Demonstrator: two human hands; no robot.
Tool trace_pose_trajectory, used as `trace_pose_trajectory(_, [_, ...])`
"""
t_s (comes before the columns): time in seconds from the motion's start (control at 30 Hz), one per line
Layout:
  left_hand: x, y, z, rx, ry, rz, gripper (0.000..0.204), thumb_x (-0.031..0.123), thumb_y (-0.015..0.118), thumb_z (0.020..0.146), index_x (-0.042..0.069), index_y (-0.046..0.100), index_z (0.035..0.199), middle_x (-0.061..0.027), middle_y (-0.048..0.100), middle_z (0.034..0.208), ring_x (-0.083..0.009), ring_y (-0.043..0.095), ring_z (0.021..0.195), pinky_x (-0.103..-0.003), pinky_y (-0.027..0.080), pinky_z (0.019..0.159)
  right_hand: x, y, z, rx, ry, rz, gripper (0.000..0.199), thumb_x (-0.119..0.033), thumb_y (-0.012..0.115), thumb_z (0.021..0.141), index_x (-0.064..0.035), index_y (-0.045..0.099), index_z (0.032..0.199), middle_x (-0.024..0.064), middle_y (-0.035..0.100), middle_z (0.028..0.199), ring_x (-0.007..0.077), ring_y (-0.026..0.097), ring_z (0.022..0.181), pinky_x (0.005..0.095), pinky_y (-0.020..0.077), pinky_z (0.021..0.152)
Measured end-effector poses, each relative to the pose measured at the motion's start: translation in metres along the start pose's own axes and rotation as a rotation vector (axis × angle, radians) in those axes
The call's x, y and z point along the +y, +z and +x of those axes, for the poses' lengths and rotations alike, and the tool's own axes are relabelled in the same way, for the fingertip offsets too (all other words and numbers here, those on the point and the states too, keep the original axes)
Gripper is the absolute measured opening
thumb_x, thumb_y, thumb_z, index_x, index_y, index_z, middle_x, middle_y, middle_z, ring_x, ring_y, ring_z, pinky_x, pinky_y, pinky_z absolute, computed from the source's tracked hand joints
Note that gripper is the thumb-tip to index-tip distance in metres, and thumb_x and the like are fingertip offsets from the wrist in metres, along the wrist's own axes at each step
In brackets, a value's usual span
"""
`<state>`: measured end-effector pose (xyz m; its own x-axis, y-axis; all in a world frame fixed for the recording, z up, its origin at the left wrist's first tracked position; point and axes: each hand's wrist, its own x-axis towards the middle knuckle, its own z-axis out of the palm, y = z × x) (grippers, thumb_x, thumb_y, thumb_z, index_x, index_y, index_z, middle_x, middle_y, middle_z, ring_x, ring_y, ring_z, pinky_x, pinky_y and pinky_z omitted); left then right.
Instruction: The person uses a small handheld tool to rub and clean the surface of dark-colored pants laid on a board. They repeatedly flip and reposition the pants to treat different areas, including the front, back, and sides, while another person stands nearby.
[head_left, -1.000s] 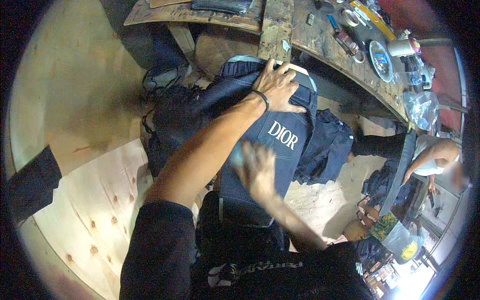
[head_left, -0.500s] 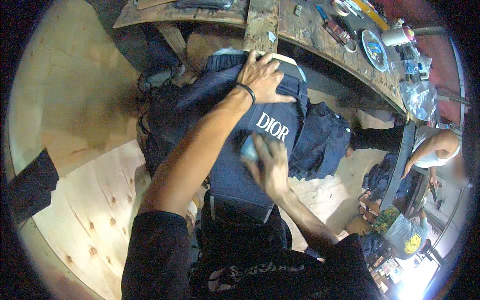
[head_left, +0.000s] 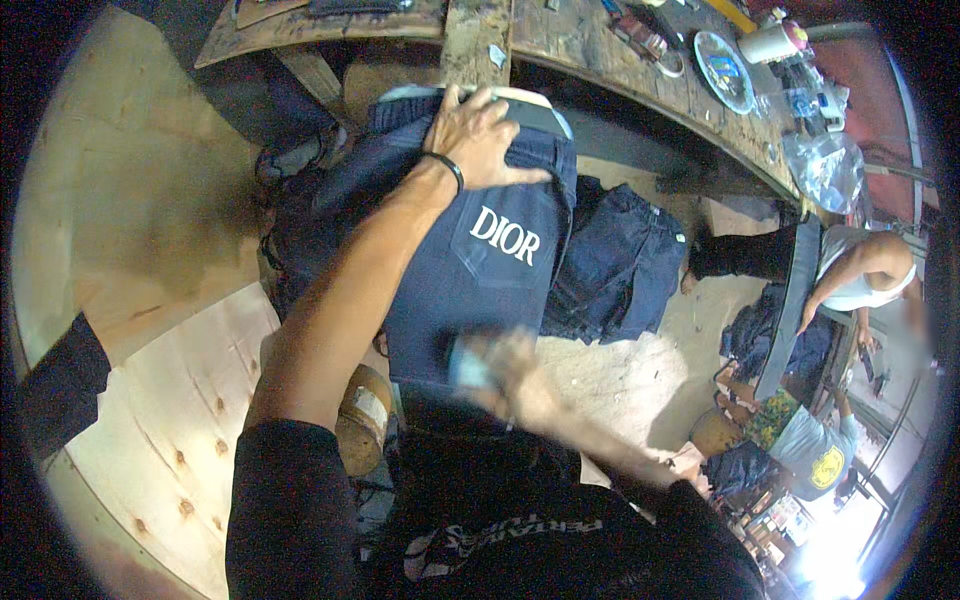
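Note:
Dark navy denim jeans [head_left: 420,310] are pulled over a flat board [head_left: 545,117] whose pale, rounded end shows at the far side. White lettering marks a back pocket [head_left: 490,250]. My left hand [head_left: 474,140] presses on the waistband with its thumb stretched out and fingers spread toward the board's end. A black band circles that wrist. Lower on the denim, my right hand [head_left: 515,370] is blurred by motion and closed round a light blue pad [head_left: 470,368]. The pad's exact kind is unclear.
Another dark denim garment [head_left: 625,265] lies to the right. Beyond is a worn wooden workbench [head_left: 600,65] with a plate [head_left: 722,72], a thread cone [head_left: 770,43] and a plastic bag [head_left: 828,170]. A rusty can [head_left: 363,425] stands near my left arm. Two people are at the right.
My right hand has moved down the denim with the pad, from beside the lettered pocket to nearer me. My left hand stays on the waistband. The whole view has shifted slightly.

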<state>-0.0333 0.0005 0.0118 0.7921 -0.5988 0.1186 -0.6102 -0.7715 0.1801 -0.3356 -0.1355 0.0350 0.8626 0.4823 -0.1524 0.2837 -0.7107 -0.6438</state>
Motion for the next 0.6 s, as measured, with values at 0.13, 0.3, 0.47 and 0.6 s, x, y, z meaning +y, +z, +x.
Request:
trace_pose_trajectory(0.13, [0.002,-0.004,0.001,-0.05,-0.019,0.014,0.089,0.092,0.056,0.075,0.011,0.083,0.102,-0.0111,0.072,0.118,-0.0263,0.055,0.127,-0.055,0.035,0.106,0.004,-0.002,-0.008,0.166,0.061,0.046,0.063,-0.026,0.085,0.082,-0.0094,0.065,0.139,0.0193,0.063,0.122,0.0407,0.058,0.114,0.0548,0.0478,0.1])
trace_pose_trajectory(0.3, [0.001,-0.002,0.0,-0.124,-0.018,0.018,0.094,0.094,0.053,0.076,0.011,0.081,0.11,-0.0121,0.071,0.127,-0.0279,0.052,0.135,-0.056,0.033,0.111,-0.011,0.011,0.026,0.273,0.029,0.098,0.069,-0.021,0.086,0.08,-0.0002,0.06,0.14,0.0195,0.065,0.116,0.0379,0.059,0.101,0.0529,0.0444,0.091])
trace_pose_trajectory(0.47, [-0.001,0.004,0.001,-0.1,-0.006,0.001,0.09,0.092,0.053,0.079,0.013,0.081,0.11,-0.0111,0.07,0.128,-0.0278,0.053,0.134,-0.057,0.034,0.109,-0.058,0.033,0.032,0.14,-0.116,0.1,0.067,-0.026,0.085,0.083,0.0033,0.058,0.138,0.0211,0.059,0.112,0.0386,0.055,0.101,0.0494,0.0451,0.09])
trace_pose_trajectory(0.6, [0.004,-0.003,-0.009,0.161,-0.007,0.01,0.08,0.084,0.062,0.08,0.013,0.076,0.114,-0.0097,0.061,0.136,-0.0288,0.05,0.131,-0.057,0.035,0.106,-0.029,-0.01,0.051,0.352,0.07,0.137,0.065,-0.023,0.084,0.085,0.0037,0.055,0.136,0.0238,0.061,0.112,0.0428,0.058,0.104,0.051,0.0473,0.094])
